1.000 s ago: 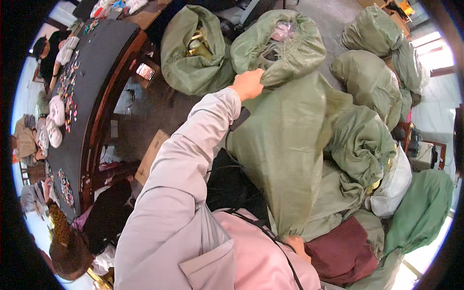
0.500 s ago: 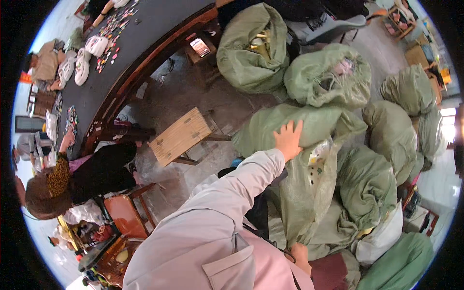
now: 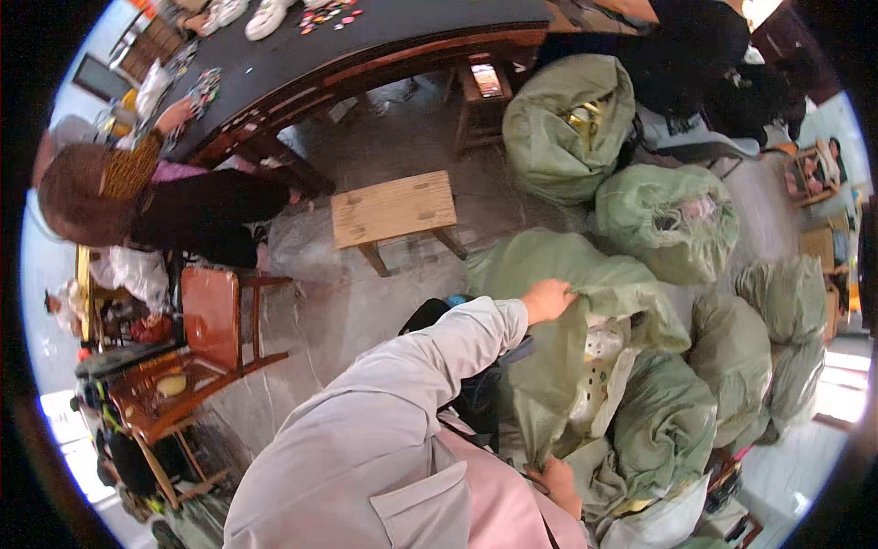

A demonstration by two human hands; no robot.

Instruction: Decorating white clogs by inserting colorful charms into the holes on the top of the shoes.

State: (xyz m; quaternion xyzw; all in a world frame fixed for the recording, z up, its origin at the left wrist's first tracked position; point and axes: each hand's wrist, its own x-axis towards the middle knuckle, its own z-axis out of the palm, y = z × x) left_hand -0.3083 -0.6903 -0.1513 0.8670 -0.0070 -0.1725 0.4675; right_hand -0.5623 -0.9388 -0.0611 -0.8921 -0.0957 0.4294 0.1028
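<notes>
A green woven sack [image 3: 540, 366] lies before me, its mouth gaping on the right side. Inside the opening show white clogs with holes [image 3: 604, 345], partly covered by the fabric. My left hand [image 3: 549, 300] pinches the upper edge of the sack's mouth, fingers closed on the cloth. Lower down, close to my body, my right hand [image 3: 558, 483] grips a gathered lower part of the same sack; some of its fingers are hidden.
Several full green sacks [image 3: 663, 425] crowd the right side, and another open sack [image 3: 567, 137] stands farther off. A wooden stool [image 3: 395, 210] is ahead, left of the sack. A person [image 3: 137, 197] sits at the dark table [image 3: 366, 46]; a brown chair [image 3: 210, 316] stands at left.
My view has turned left. My left hand, earlier spread flat on the sack, has closed on its edge, and the mouth is wider. The right hand still holds the lower cloth.
</notes>
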